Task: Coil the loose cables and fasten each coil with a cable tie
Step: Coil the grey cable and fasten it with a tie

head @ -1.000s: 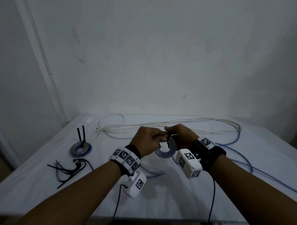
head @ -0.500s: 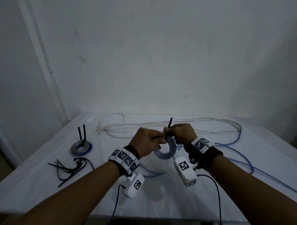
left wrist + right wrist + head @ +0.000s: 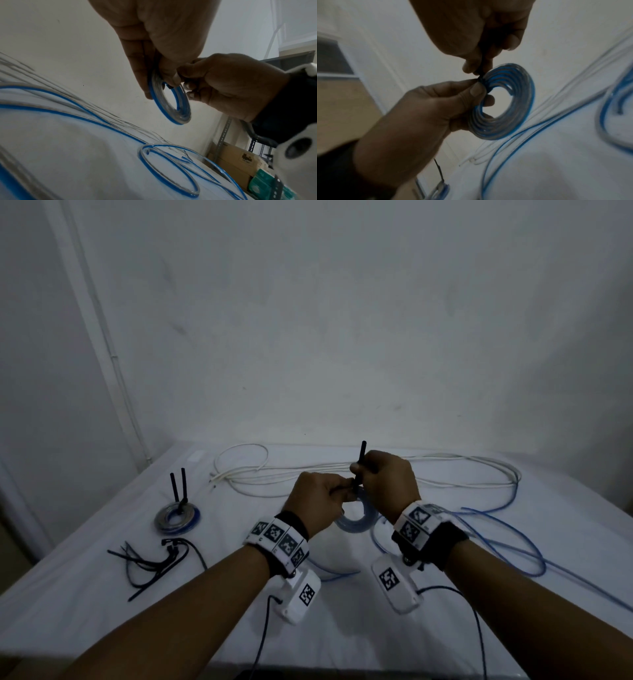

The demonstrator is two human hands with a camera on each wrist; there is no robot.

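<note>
Head view high, looking down, wrist views close, somewhat blurred, sharing coil (image 3: 356,520)

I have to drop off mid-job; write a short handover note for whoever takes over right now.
Left hand: grip pinches the blue coil at its top, held above the table.
Right hand: pulling the black cable tie tail upward at the same spot.
Done: one tied coil sits at left, two tie tails upright.
Left: cinch this tie, then coil and tie the loose blue cable at right and the white cable at the back. Spare ties lie at front left.
</note>
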